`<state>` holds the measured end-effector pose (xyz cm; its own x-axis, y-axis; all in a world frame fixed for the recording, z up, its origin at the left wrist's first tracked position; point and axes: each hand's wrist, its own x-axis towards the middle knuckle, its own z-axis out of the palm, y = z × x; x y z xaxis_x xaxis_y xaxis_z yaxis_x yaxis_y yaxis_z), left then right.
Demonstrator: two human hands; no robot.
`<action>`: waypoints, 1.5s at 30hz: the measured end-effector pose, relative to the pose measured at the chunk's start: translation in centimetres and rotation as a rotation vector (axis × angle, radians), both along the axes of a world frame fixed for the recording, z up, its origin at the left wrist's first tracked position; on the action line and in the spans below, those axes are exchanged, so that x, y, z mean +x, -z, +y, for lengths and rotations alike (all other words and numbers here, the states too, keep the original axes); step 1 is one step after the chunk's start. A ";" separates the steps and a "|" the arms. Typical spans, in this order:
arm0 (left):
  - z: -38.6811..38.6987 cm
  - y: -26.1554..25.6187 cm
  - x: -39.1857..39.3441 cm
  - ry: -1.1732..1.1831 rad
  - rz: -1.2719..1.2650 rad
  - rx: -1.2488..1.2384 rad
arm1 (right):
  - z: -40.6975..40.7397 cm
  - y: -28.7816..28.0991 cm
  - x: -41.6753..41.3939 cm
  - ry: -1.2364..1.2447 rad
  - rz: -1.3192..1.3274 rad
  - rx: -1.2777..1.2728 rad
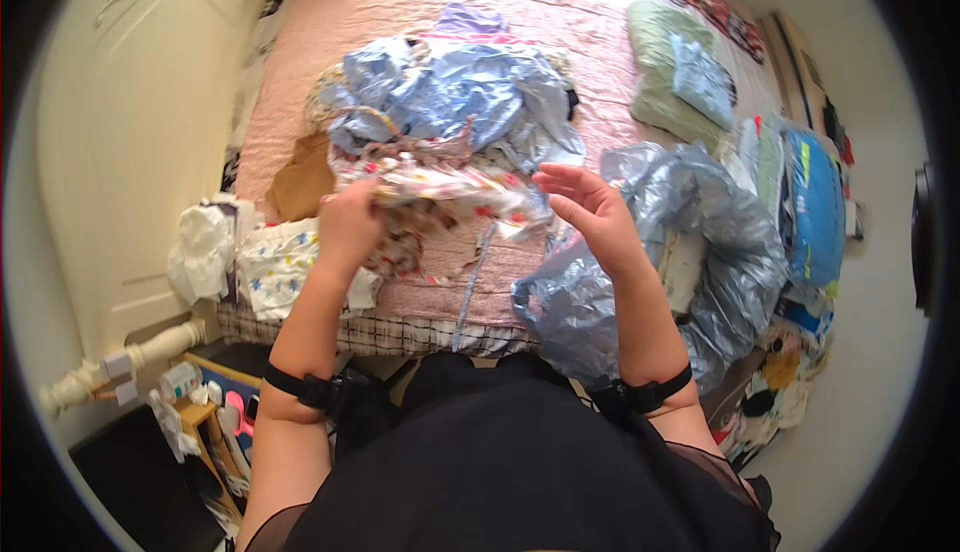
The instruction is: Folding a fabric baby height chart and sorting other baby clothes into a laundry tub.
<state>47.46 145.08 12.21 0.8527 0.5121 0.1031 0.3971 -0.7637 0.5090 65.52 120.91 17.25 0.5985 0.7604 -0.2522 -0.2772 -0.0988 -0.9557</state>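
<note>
Bunched in my left hand (350,220) is one end of a white cloth garment with a red-and-yellow print (450,188). It stretches rightward over the bed and is blurred. My right hand (587,203) is raised beside the garment's right end, fingers apart, with nothing in it. Just beyond lies a heap of crumpled light-blue clothing (465,91) with patterned pieces under it. A brown folded cloth (304,177) lies left of the heap. White cloth with a small colourful print (281,259) lies by my left forearm, partly hidden by it.
A grey-blue plastic bag (720,252) bulges at the bed's right front, around my right forearm. Behind it are a green folded quilt (667,72) and a blue package (816,207). A pink quilted cover (292,72) spreads over the bed. At lower left stands a wooden organizer (199,417).
</note>
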 end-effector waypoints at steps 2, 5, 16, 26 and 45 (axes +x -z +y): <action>1.7 2.6 -1.0 -0.100 0.030 0.021 | -2.7 0.5 0.1 0.106 -0.161 -0.110; -0.9 6.0 -0.5 -0.059 0.014 0.032 | -9.5 2.9 1.2 0.379 -0.284 -0.266; -25.7 2.8 8.9 0.330 0.084 -1.065 | -39.7 5.8 5.1 1.032 -0.816 -1.557; -29.5 6.2 11.8 0.052 0.022 -0.577 | -45.3 10.0 6.9 0.690 -0.780 -1.018; -37.4 1.6 16.7 -0.050 -0.198 -0.389 | -52.2 7.1 15.2 1.013 -0.525 -0.679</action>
